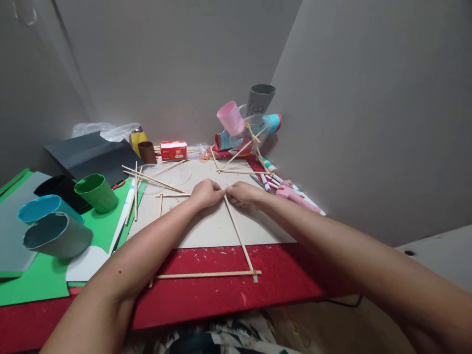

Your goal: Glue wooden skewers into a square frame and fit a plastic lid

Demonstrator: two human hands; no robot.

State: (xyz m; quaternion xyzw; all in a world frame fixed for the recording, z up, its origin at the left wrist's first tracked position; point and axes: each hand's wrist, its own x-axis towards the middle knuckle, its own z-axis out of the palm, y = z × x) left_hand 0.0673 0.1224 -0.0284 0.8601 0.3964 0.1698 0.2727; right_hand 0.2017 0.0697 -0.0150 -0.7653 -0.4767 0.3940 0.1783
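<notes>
A four-sided frame of thin wooden sticks [238, 228] lies over the board and the red cloth, its near right corner bound with something orange-yellow. At its far right corner my left hand [207, 194] pinches the sticks, fingers closed around the end of the far stick. My right hand [243, 193] is closed at the same corner, its fingertips meeting those of the left. What exactly is between the fingertips is hidden. My left forearm covers part of the frame's left side. Beyond the hands stands another stick structure [239, 172] with crossed, tied sticks.
Loose sticks [136, 191] lie on a clear plastic disc at left. Green [96, 193], blue and grey paper cups stand on green sheets. A red tissue pack [173, 150], a pink cup [230, 118], markers [265, 182] and a pink glue gun [297, 198] sit around the white board [206, 231].
</notes>
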